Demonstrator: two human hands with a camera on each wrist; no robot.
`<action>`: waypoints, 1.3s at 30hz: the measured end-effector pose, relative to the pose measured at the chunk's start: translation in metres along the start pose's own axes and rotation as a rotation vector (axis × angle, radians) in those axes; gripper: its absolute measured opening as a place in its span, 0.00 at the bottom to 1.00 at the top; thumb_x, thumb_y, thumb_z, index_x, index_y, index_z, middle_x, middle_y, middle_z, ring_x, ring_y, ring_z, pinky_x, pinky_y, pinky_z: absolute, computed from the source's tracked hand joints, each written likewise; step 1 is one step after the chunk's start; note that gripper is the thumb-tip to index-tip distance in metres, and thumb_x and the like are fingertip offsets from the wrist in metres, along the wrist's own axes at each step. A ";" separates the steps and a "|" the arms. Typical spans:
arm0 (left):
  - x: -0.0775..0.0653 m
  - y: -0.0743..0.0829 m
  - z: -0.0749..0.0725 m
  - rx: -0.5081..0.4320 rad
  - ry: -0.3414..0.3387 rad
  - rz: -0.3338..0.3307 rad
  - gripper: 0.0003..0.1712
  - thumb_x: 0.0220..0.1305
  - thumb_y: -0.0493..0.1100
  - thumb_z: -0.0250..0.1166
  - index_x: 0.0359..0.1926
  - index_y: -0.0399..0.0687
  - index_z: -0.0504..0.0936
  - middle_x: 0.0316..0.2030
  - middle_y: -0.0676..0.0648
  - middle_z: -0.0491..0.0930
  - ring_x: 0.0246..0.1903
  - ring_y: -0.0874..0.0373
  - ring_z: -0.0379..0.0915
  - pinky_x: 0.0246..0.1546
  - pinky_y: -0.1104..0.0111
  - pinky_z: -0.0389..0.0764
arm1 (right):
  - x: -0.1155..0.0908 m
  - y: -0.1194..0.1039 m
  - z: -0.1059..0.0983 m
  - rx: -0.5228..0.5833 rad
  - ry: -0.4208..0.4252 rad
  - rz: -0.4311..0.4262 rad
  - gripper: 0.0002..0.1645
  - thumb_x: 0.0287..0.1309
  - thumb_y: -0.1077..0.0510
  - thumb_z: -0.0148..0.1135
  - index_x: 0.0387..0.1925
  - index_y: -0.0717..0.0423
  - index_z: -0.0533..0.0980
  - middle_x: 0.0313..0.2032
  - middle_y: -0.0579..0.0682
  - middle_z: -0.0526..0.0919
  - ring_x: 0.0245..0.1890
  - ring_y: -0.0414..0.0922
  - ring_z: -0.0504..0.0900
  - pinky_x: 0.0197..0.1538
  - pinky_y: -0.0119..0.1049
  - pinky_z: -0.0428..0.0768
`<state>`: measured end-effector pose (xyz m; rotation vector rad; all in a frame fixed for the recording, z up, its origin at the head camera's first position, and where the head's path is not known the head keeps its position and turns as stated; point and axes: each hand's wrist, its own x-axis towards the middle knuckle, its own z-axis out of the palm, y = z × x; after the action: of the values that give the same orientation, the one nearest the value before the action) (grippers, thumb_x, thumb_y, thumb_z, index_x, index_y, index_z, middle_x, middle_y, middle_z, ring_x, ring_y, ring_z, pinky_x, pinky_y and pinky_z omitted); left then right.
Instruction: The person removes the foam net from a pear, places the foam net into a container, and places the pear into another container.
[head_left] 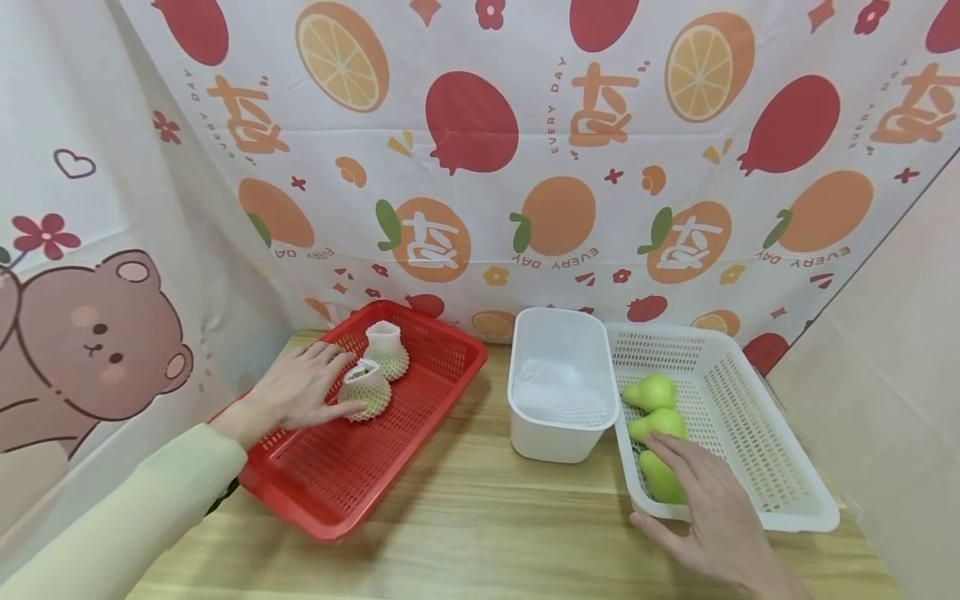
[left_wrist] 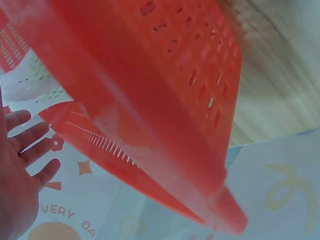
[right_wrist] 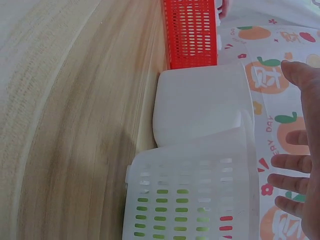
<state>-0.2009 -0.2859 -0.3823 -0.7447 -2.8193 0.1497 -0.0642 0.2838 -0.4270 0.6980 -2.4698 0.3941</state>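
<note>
In the head view my left hand (head_left: 303, 387) reaches over the red basket (head_left: 442, 417), fingers spread, thumb overlapping the nearer of two pears in white foam netting. That netted pear (head_left: 365, 392) sits close to a second netted pear (head_left: 387, 350) in the same basket. On the right, my right hand (head_left: 708, 504) hovers at the near side of the white basket (head_left: 798, 500), its fingers extended. Three green pears stand in a row along that basket's left side: the far pear (head_left: 651, 392), the middle pear (head_left: 663, 423) and the near pear (head_left: 660, 477), partly covered by my fingers.
Between the two baskets stands a deep white bin (head_left: 562, 437) with white foam netting (head_left: 558, 400) inside. All of them rest on a wooden table (head_left: 480, 525). A fruit-print curtain (head_left: 480, 208) hangs right behind, and a bear-print cloth (head_left: 97, 350) on the left.
</note>
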 end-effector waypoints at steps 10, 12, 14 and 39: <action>0.010 -0.009 0.007 0.076 -0.080 0.030 0.46 0.62 0.74 0.66 0.60 0.38 0.81 0.57 0.35 0.83 0.60 0.36 0.77 0.63 0.41 0.78 | -0.004 0.002 0.004 -0.002 0.008 -0.018 0.57 0.46 0.28 0.76 0.72 0.53 0.73 0.67 0.54 0.80 0.65 0.55 0.76 0.78 0.19 0.44; 0.013 -0.010 0.009 0.079 -0.106 0.034 0.46 0.62 0.75 0.65 0.60 0.38 0.81 0.57 0.35 0.83 0.61 0.36 0.76 0.65 0.41 0.77 | -0.005 0.002 0.006 -0.009 0.020 -0.023 0.57 0.45 0.27 0.76 0.71 0.54 0.74 0.67 0.54 0.80 0.64 0.56 0.77 0.78 0.19 0.43; 0.014 -0.010 0.012 0.071 -0.138 0.034 0.48 0.62 0.75 0.65 0.61 0.37 0.81 0.59 0.34 0.82 0.63 0.35 0.76 0.67 0.40 0.75 | -0.006 0.002 0.007 -0.016 0.025 -0.025 0.57 0.45 0.27 0.76 0.71 0.53 0.74 0.67 0.54 0.80 0.64 0.55 0.77 0.77 0.21 0.46; 0.022 0.001 0.002 0.065 -0.274 0.149 0.50 0.61 0.73 0.67 0.66 0.37 0.77 0.63 0.29 0.80 0.65 0.29 0.75 0.67 0.38 0.75 | -0.007 0.002 0.006 -0.016 0.026 -0.034 0.53 0.46 0.28 0.76 0.67 0.55 0.77 0.66 0.52 0.80 0.63 0.54 0.77 0.78 0.20 0.43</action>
<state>-0.2195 -0.2744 -0.3807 -0.9868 -2.9925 0.3945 -0.0625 0.2854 -0.4363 0.7233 -2.4303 0.3679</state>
